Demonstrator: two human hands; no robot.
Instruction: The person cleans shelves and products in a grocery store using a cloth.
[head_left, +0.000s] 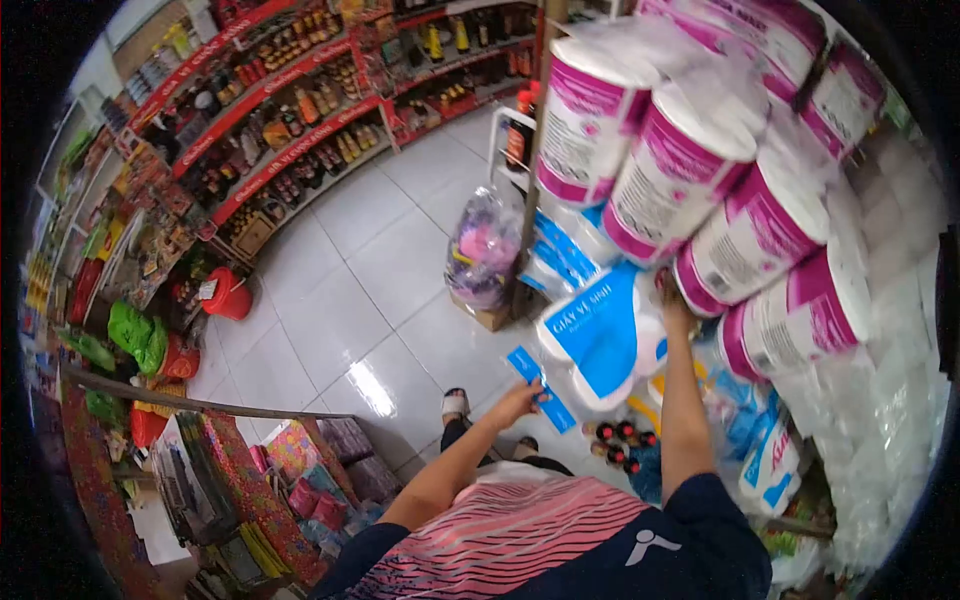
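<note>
A blue and white toilet paper pack, wrapped in clear plastic, lies tilted in front of me. My left hand is closed on the blue printed strip at the near left end of its wrapping. At the pack's upper right corner, my right hand has its fingers curled against the edge, partly hidden. Large purple and white paper rolls in clear plastic are stacked just beyond and to the right of that hand. Below the pack stand several dark bottles with red caps.
Shelves of bottled sauces line the far left. A clear bag of purple goods stands on the tiled floor, near a post. Red buckets sit by the left shelves. Plastic-wrapped goods fill a low rack at lower left.
</note>
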